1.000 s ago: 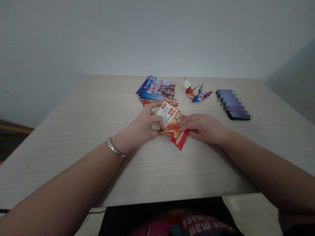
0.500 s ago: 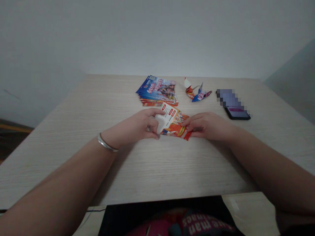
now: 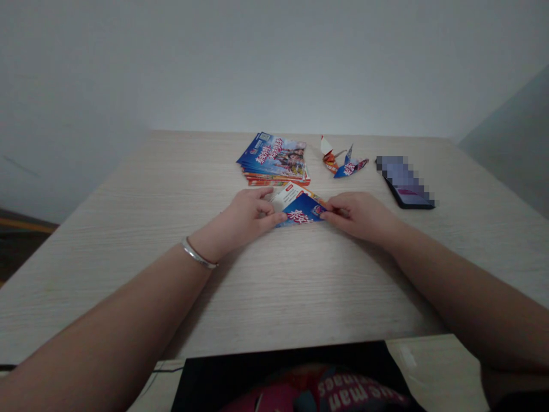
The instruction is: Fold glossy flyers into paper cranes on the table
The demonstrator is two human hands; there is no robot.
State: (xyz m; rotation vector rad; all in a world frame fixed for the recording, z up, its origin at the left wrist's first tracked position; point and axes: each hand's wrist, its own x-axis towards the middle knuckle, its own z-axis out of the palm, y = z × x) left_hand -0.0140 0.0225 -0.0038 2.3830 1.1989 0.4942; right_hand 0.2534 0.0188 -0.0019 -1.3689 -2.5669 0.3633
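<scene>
A printed paper leaflet (image 3: 302,209) is between my two hands, low over the table. Its near part is folded over, showing a blue side with red and white lettering, while a white and orange side shows behind the fold. My left hand (image 3: 256,213) pinches its left edge, thumb on the blue flap. At the right corner of the fold, my right hand (image 3: 350,214) grips the leaflet between thumb and fingers. Just beyond lies a fanned stack of similar leaflets (image 3: 274,155), blue on top and orange lower down.
Right of the stack sits a folded paper figure (image 3: 349,168) in blue and orange, with pointed tips; it may be two pieces. A phone (image 3: 405,182) lies farther right, its screen partly pixelated. The pale wooden table (image 3: 291,297) meets a wall (image 3: 291,63) at the back.
The leaflet's near edge has been folded up and over, so a blue flap now covers part of the white and orange side. Both hands have shifted slightly, still gripping it.
</scene>
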